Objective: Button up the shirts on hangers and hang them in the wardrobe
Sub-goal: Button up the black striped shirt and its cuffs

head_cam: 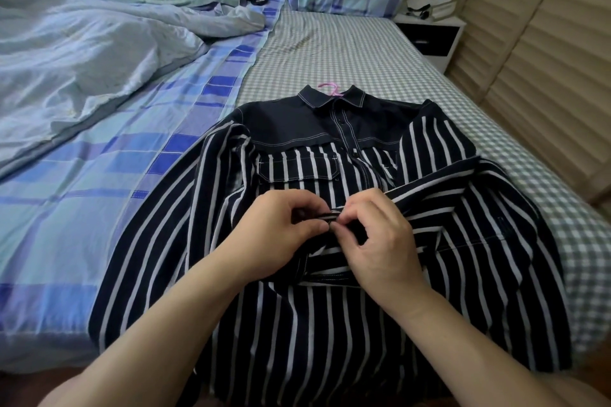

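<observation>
Striped shirt [330, 324] spread on bed [330, 43], lower centre of frame, pink hanger [330, 88] poking out at collar. Left hand [281, 235] and right hand [373, 235] together, both pinching the placket mid-chest. Risks: button slipping from buttonhole through bunched fabric; wrong hole, skewing the front.

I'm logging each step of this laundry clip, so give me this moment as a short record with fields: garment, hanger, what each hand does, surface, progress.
garment: dark striped shirt, lying face up on the bed
hanger: pink hook showing above the collar
left hand: pinches the placket at mid-chest
right hand: pinches the opposite edge, fingertips meeting the left's
surface: checked sheet
progress: upper placket looks closed; the part under the hands is being fastened
nearby: rumpled duvet
</observation>
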`<state>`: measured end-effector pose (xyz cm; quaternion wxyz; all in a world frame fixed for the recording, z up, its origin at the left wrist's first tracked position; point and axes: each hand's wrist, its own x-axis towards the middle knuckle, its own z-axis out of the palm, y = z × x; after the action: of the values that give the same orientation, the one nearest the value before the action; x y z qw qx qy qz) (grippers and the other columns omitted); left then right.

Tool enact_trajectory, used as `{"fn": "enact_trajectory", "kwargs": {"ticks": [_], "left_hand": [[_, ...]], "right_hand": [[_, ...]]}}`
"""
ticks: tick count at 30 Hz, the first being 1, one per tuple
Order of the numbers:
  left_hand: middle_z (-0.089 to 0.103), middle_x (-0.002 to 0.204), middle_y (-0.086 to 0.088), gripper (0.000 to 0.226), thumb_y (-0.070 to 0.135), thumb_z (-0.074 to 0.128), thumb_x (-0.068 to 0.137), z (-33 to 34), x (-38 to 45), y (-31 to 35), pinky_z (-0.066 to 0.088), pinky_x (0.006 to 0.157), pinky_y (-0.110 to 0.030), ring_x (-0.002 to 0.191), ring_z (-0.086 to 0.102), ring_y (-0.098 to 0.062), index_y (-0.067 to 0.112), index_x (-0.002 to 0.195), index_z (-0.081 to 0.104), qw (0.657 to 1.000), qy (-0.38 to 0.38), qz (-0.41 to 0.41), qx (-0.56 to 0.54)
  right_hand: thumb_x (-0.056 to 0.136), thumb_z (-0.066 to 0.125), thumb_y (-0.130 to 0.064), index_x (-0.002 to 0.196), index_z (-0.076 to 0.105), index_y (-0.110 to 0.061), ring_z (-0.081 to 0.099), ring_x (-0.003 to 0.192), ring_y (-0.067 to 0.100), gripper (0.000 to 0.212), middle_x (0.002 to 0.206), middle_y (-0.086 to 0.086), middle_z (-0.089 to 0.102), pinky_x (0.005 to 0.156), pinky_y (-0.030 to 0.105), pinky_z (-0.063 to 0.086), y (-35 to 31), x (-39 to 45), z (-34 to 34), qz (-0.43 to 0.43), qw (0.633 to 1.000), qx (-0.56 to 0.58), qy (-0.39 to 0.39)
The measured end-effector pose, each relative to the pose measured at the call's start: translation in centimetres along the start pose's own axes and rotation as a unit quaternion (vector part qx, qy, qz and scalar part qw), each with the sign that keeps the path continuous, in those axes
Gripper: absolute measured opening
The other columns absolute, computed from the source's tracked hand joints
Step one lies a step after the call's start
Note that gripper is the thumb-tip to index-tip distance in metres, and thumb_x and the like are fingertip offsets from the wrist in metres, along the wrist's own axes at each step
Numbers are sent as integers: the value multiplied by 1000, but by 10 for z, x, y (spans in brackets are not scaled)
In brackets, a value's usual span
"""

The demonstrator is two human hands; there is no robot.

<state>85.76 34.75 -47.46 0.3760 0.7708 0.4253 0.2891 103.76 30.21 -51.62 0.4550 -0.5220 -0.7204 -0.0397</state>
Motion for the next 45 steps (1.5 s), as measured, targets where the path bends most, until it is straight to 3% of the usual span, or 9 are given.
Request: {"fn": "enact_trajectory", "kwargs": {"ticks": [4, 7, 15, 21, 26, 28, 32, 38, 45], "left_hand": [[72, 87, 13, 14, 13, 76, 89, 8, -1, -7, 52, 81, -20, 88, 67, -5, 26, 96, 73, 996, 32, 64, 44], [69, 92, 13, 16, 8, 74, 90, 13, -2, -11, 53, 82, -25, 90, 66, -5, 19, 101, 75, 985, 75, 139, 71], [60, 90, 1, 11, 6, 67, 96, 19, -4, -14, 52, 63, -36, 75, 61, -15, 8, 102, 76, 947, 147, 258, 122], [63, 98, 3, 15, 2, 72, 88, 19, -7, -15, 55, 70, -32, 83, 64, -12, 9, 101, 74, 953, 136, 241, 123], [62, 88, 11, 16, 4, 77, 84, 16, -7, -12, 49, 74, -17, 82, 63, -10, 17, 92, 71, 969, 147, 178, 81], [62, 85, 12, 17, 4, 77, 82, 15, -7, -12, 50, 73, -18, 82, 63, -12, 19, 87, 70, 976, 146, 150, 63], [60, 84, 12, 20, 0, 77, 80, 15, -9, -14, 43, 71, -11, 79, 61, -9, 18, 84, 69, 973, 139, 168, 75], [65, 92, 3, 11, -2, 72, 84, 22, -12, -15, 54, 71, -24, 80, 62, -9, 6, 92, 72, 943, 177, 249, 133], [67, 94, 1, 10, -1, 72, 86, 22, -7, -21, 56, 69, -32, 81, 66, -13, 6, 94, 73, 943, 151, 262, 137]], "right_hand": [[85, 77, -9, 105, 63, -14, 56, 83, 2, 24, 99, -8, 59, 75, 19, 51, 2, 4, -5, 26, 998, 30, -50], [88, 72, -11, 118, 68, -15, 63, 90, 5, 31, 104, -10, 68, 80, 29, 55, 4, 6, -5, 21, 996, 37, -79], [88, 68, -4, 106, 76, -21, 69, 95, 8, 27, 97, -13, 73, 84, 29, 57, -1, 6, -7, 123, 981, 130, -73], [87, 73, -5, 107, 76, -22, 67, 94, 7, 27, 96, -12, 72, 84, 24, 54, -4, 6, -9, 105, 987, 103, -66], [87, 77, -7, 105, 76, -16, 65, 88, 9, 21, 91, -10, 69, 79, 23, 53, -6, 5, -7, 61, 995, 68, -36], [85, 78, -6, 105, 76, -16, 65, 86, 9, 21, 89, -8, 69, 77, 24, 54, -6, 5, -6, 57, 996, 60, -30], [86, 77, -7, 106, 77, -15, 64, 86, 9, 21, 90, -11, 68, 78, 26, 54, -6, 5, -5, 61, 995, 68, -44], [88, 72, -11, 98, 78, -16, 65, 80, 8, 13, 86, -12, 71, 72, 28, 54, -8, 4, -7, 83, 992, 78, -48], [86, 67, -17, 84, 72, -16, 57, 69, 6, 6, 72, -18, 59, 63, 24, 47, -11, 4, 1, 115, 991, 41, -53]]}}
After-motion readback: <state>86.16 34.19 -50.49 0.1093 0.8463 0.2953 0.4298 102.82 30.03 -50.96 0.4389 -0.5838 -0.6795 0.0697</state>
